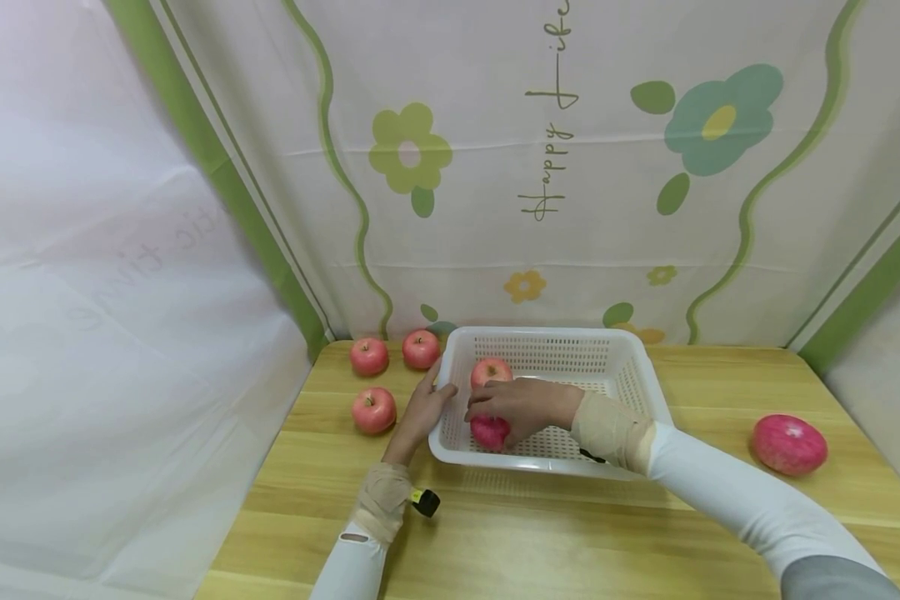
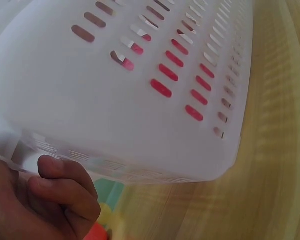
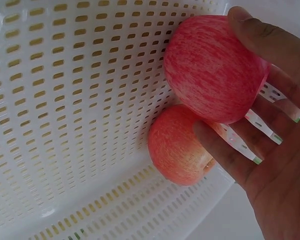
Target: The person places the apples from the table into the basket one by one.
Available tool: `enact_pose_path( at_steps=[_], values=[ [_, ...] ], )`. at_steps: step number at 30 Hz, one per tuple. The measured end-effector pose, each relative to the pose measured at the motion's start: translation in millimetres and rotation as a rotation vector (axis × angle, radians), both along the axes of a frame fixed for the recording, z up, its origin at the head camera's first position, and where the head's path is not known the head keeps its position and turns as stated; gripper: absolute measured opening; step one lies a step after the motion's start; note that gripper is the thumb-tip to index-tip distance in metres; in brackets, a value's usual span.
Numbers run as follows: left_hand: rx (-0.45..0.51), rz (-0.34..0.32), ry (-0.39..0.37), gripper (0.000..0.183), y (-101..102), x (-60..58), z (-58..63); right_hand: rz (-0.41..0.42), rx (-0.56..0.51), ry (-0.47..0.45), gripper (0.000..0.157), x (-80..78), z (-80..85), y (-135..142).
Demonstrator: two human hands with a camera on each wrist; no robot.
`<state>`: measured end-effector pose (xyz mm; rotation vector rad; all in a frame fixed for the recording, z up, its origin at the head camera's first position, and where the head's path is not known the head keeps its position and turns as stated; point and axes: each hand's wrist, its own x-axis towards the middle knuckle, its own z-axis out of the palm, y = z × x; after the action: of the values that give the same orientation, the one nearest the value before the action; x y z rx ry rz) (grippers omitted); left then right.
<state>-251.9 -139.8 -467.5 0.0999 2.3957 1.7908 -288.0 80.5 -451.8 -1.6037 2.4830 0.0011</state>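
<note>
A white perforated plastic basket (image 1: 450, 454) sits on the wooden table. My left hand (image 1: 423, 410) grips its left rim, the thumb over the edge; curled fingers (image 2: 70, 187) show under the rim in the left wrist view. Inside the basket's left end, my right hand (image 1: 528, 404) holds a deep pink apple (image 3: 215, 67) between thumb and fingers. A paler red apple (image 3: 182, 145) lies beside it on the far side, touched or nearly touched by one fingertip. From the head view, the right hand partly covers both apples.
Left of the basket are three red apples (image 1: 373, 410) on the table (image 1: 540, 533). A larger pink, round fruit (image 1: 789, 444) lies to the right. A printed curtain (image 1: 480, 233) hangs behind the table, with white cloth on both sides.
</note>
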Motion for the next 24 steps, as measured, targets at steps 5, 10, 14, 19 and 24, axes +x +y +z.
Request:
enact_pose_path(
  at_steps=[5, 10, 14, 19, 24],
  values=[
    [0.013, 0.015, -0.004, 0.071, -2.7, -13.6, -25.3, -0.006, 0.000, 0.005, 0.067, 0.1, -0.8, 1.3],
    [0.015, 0.054, 0.021, 0.071, -2.5, -17.2, -38.5, -0.013, -0.001, 0.002, 0.067, -0.5, -0.2, 3.4],
    [0.010, 0.070, 0.031, 0.070, -1.5, -16.3, -39.4, -0.015, -0.002, 0.003, 0.069, 0.0, 3.7, 5.3],
    [0.004, 0.078, 0.029, 0.070, -1.1, -14.5, -38.3, -0.011, -0.031, 0.013, 0.071, -0.2, 9.8, 8.8],
    [-0.008, 0.087, 0.027, 0.071, -1.4, -13.3, -36.9, -0.017, -0.074, -0.009, 0.067, -1.3, 17.0, 16.2]
  ],
)
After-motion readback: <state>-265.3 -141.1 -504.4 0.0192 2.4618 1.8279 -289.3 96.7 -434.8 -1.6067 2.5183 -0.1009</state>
